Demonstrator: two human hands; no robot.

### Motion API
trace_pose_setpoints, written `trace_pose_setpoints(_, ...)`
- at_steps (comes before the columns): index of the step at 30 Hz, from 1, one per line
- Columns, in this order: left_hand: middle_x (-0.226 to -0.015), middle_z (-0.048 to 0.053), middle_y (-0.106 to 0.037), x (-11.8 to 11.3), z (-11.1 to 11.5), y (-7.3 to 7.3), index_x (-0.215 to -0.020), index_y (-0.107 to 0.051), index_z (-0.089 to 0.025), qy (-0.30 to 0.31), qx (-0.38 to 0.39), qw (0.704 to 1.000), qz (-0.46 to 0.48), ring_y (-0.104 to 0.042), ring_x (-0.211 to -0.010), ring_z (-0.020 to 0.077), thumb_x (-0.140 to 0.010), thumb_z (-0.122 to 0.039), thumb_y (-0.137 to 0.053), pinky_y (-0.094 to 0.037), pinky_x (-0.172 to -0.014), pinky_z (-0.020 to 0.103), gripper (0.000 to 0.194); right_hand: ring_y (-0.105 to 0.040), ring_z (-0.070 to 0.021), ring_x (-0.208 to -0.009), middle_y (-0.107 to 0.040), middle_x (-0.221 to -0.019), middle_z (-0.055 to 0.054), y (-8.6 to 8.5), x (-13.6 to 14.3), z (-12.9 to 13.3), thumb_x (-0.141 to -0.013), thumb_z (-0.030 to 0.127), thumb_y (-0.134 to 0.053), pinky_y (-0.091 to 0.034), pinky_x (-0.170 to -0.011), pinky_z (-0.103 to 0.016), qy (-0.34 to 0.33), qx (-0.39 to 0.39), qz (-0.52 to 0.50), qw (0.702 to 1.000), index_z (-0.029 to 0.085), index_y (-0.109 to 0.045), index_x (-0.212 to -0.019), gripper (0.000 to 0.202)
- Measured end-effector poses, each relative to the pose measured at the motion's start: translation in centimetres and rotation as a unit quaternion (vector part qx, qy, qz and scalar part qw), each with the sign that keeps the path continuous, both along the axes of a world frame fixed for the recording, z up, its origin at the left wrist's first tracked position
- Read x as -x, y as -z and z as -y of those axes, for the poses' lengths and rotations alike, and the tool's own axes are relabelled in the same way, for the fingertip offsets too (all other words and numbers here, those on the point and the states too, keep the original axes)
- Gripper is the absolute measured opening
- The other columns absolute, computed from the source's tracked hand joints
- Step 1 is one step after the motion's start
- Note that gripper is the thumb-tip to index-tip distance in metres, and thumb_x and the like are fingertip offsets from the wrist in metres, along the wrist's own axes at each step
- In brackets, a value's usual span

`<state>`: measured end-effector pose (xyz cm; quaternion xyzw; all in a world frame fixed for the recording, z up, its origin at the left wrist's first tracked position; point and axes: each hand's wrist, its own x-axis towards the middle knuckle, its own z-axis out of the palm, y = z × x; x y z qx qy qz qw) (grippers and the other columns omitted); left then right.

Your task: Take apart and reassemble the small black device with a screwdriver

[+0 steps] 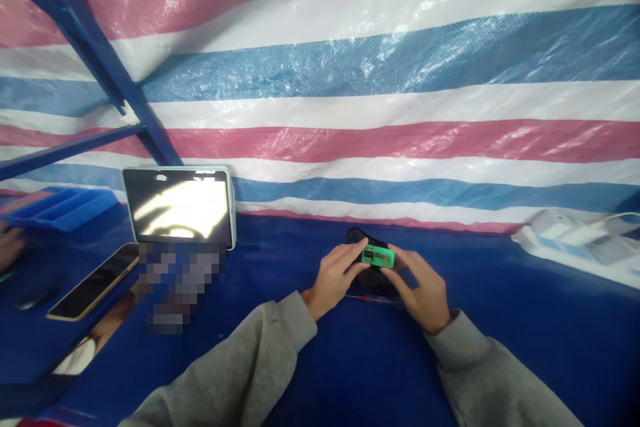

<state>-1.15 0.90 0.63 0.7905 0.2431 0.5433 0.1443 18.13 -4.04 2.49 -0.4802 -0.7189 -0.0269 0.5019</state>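
Note:
A small green circuit board [379, 256] with dark and copper-coloured parts on its face is held up over the blue table, between my two hands. My left hand [336, 275] pinches its left end between thumb and fingers. At the right end, my right hand [421, 287] grips it the same way. Behind and below the board lies a black item [356, 235], partly covered by my hands, so its kind is unclear. A thin red pen-like stick [373, 299] rests on the table just under the board.
A tablet [180, 207] stands at the left, with a phone [95, 282] before it. Further left are a blue compartment tray [65, 208] and another person's blurred hand [11, 243]. A white power strip [575, 247] lies at the right. Striped sheeting [380, 107] hangs behind the table.

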Motion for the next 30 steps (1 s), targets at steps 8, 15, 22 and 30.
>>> trace_pose_setpoints(8, -0.118, 0.009, -0.070, 0.09, -0.01, 0.13, -0.139, -0.055, -0.022, 0.001, 0.005, 1.000, -0.002, -0.069, -0.104, 0.0204, -0.097, -0.028, -0.062, -0.058, -0.095, 0.035, 0.043, -0.068, -0.0156, -0.070, -0.071, -0.087, -0.004, -0.02, -0.03, 0.02, -0.090, 0.031, -0.065, -0.057, -0.073, -0.028, -0.002, -0.009, 0.009, 1.000, 0.021, -0.062, -0.123, 0.035)
trace_pose_setpoints(15, -0.116, 0.009, -0.070, 0.02, 0.08, -0.11, -0.138, -0.056, -0.023, -0.002, 0.003, 1.000, -0.004, -0.068, -0.103, 0.0201, -0.098, -0.028, -0.059, -0.058, -0.093, 0.035, 0.041, -0.067, -0.0160, -0.066, -0.071, -0.082, -0.003, -0.01, 0.06, 0.03, -0.090, 0.034, -0.064, -0.058, -0.071, -0.029, 0.000, -0.012, 0.008, 1.000, 0.021, -0.065, -0.119, 0.032)
trace_pose_setpoints(22, -0.108, 0.009, -0.069, 0.03, 0.16, 0.09, -0.138, -0.056, -0.022, 0.001, -0.018, 1.000, -0.023, -0.067, -0.096, 0.0195, -0.097, -0.027, -0.061, -0.059, -0.088, 0.035, 0.041, -0.072, -0.0173, -0.071, -0.075, -0.084, -0.004, 0.00, -0.22, -0.08, -0.092, 0.037, -0.060, -0.059, -0.071, -0.029, 0.002, -0.011, 0.016, 1.000, 0.022, -0.071, -0.106, 0.023)
trace_pose_setpoints(30, -0.119, 0.011, -0.064, 0.43, 0.31, -0.40, -0.139, -0.054, -0.023, -0.051, -0.075, 0.992, -0.084, -0.065, -0.105, 0.0211, -0.099, -0.034, -0.057, -0.056, -0.090, 0.037, 0.041, -0.064, -0.0118, -0.058, -0.069, -0.067, -0.001, -0.86, -0.16, 0.18, -0.098, 0.030, -0.050, -0.050, -0.060, -0.022, -0.018, 0.009, 0.035, 0.999, 0.020, -0.065, -0.077, 0.027)
